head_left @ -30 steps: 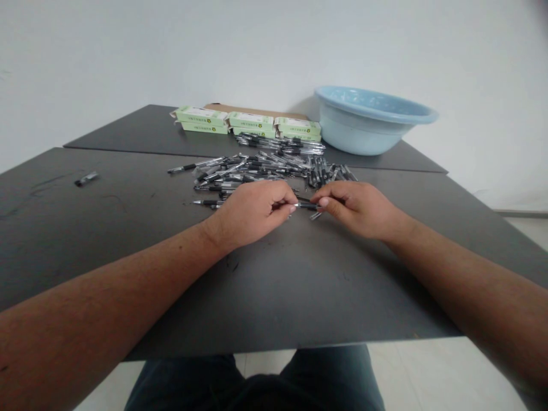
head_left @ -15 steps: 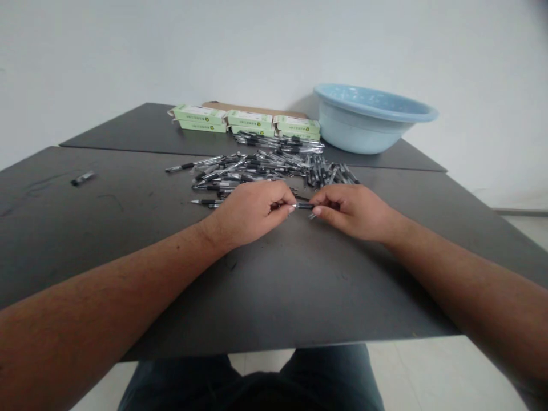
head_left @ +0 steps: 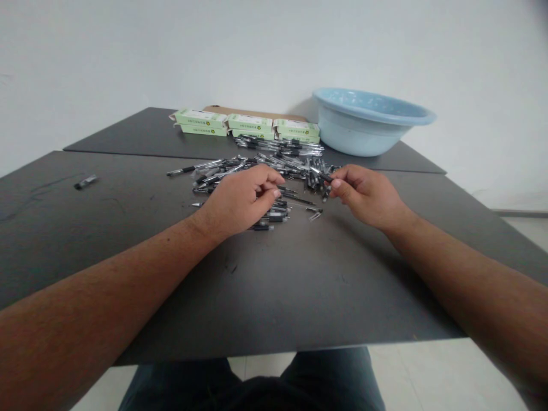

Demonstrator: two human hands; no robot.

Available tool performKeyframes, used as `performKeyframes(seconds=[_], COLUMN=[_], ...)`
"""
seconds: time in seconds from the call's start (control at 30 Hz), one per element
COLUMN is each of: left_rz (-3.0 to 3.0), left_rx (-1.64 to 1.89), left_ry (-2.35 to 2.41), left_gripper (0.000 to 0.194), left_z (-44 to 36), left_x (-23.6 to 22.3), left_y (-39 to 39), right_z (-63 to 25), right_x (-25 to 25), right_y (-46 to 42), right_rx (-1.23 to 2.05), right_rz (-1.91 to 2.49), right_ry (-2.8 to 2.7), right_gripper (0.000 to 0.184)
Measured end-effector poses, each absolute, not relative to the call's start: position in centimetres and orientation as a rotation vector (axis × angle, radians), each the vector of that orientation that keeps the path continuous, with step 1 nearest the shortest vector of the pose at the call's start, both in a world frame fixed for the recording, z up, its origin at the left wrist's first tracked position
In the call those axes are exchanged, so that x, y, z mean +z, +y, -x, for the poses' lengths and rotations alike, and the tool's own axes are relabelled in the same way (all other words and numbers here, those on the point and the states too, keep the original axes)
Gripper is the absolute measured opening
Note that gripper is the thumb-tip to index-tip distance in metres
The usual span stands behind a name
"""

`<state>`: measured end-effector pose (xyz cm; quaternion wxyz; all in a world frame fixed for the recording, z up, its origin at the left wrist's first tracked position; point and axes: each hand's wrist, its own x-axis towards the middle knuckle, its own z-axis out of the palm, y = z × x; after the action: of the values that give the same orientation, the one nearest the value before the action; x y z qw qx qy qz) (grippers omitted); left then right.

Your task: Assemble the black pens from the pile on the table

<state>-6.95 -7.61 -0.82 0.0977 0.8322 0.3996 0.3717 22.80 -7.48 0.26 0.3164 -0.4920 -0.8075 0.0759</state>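
My right hand point(head_left: 363, 191) pinches a pen point(head_left: 324, 175) with a black grip between thumb and fingers. The pen slants up to the left over the right side of a pile of clear and black pens point(head_left: 278, 162). My left hand point(head_left: 248, 197) hovers over the near left of the pile, thumb and index finger apart with nothing seen between them. Between the hands lies a thin dark pen refill point(head_left: 299, 200). Just nearer than it rests a small clear-and-black piece, perhaps a pen cap point(head_left: 314, 213). Several pens under my left hand are partly hidden.
Behind the pile stand stacked green-and-white boxes point(head_left: 250, 121), with another row of pens point(head_left: 299, 149) in front. A light blue basin point(head_left: 355, 134) stands at the back right. Far left on the dark table point(head_left: 278, 297) lies a small clear-and-black piece point(head_left: 85, 182).
My hands have moved apart. The right hand has carried the pen up and to the right; the left has let go and drawn back left. The refill and cap-like piece now show between them.
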Motion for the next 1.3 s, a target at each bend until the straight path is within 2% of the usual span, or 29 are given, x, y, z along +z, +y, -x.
performKeyframes(seconds=[0.5, 0.77, 1.03, 1.3], left_rz=[-2.426, -2.781, -2.946, -2.978], left_rx=[1.100, 0.792, 0.667, 0.502], left_ry=[1.531, 1.357, 1.052, 1.055], left_gripper=[0.021, 0.025, 0.033, 0.031], left_z=[11.9, 11.1, 8.9, 7.8], left_x=[0.0, -0.6, -2.0, -2.0], left_y=[-3.2, -3.4, -4.2, -5.1], right_z=[-22.5, -22.4, -22.2, -22.0], right_x=[-0.2, -0.2, -0.4, -0.3], right_y=[-7.8, -7.9, -7.9, -8.3], right_rx=[0.176, 0.145, 0.155, 0.167], right_rz=[1.347, 1.324, 1.323, 1.320], right_ry=[-2.141, -2.151, -2.166, -2.186], right_gripper=[0.025, 0.024, 0.024, 0.026])
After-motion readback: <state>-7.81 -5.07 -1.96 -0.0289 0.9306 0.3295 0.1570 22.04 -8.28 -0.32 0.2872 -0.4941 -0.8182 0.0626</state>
